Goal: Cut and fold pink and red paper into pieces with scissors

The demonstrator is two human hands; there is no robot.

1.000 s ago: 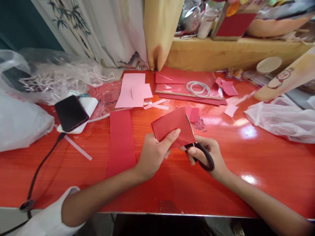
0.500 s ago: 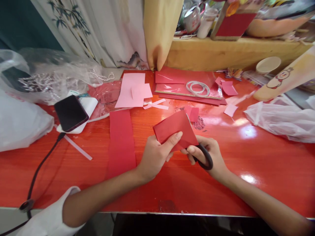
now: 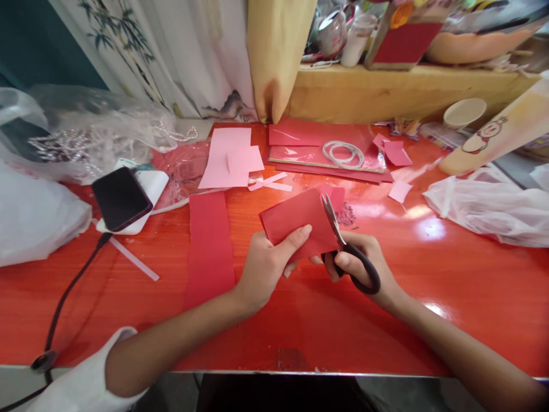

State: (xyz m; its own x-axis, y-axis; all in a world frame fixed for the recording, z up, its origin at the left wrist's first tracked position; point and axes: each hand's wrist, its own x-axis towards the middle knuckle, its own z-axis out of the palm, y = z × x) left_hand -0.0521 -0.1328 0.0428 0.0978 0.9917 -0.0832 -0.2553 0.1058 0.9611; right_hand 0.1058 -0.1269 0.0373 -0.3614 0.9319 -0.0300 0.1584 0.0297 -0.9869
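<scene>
My left hand point(image 3: 268, 263) pinches a folded piece of red paper point(image 3: 291, 220), its thumb lying across the front face. In my right hand point(image 3: 364, 257) are black-handled scissors point(image 3: 333, 220), with fingers through the loops. Their metal blades lie along the paper's right edge, points toward the back of the table; whether they bite into the paper I cannot tell. Behind the held piece, small red paper scraps point(image 3: 337, 198) lie on the table. A long red paper strip point(image 3: 211, 243) lies flat to the left of my left hand.
Pink paper sheets point(image 3: 227, 154) and a red stack with a white cable coil point(image 3: 342, 154) on top lie at the back. A phone point(image 3: 121, 198) with a black cord rests at left. Plastic bags flank both sides point(image 3: 484, 212). A yellow tube-like cushion point(image 3: 493, 134) leans in at right.
The scissors have shifted slightly right, and their blades now show along the paper's right edge instead of being hidden behind it. The paper and my left hand have moved slightly left.
</scene>
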